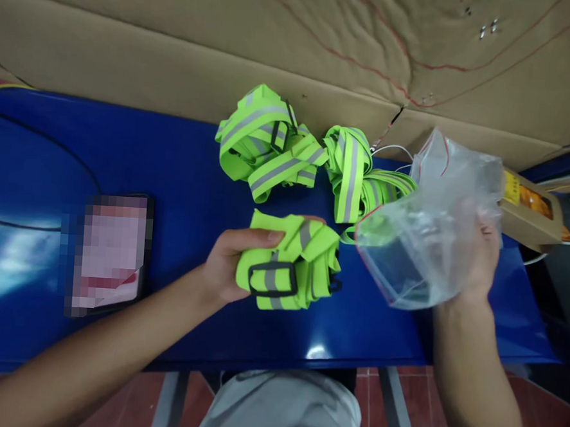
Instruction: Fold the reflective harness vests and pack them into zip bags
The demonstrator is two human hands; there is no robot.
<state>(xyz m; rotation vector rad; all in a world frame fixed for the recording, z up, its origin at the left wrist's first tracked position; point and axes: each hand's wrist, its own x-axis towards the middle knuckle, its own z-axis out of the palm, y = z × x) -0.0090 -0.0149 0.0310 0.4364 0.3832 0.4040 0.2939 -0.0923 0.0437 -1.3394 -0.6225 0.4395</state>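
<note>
My left hand (234, 262) is closed around a folded reflective strap bundle (306, 260), neon green with grey stripes and a black buckle on its front. On the right, my right hand (483, 251) grips a clear plastic bag (422, 248) with a red seal line; its fingers show partly through the film. The bag's mouth faces the strap bundle, and the two are apart. Behind them on the blue table lie a loose heap of the same green straps (269, 148) and another folded bundle (350, 172), partly covered by the bag.
A phone (111, 248) with a blurred-out screen lies on the blue table (185, 188) at the left. A brown cardboard box (531, 209) with an orange window stands at the right. Cardboard (154, 57) lines the back, and cables run along both sides.
</note>
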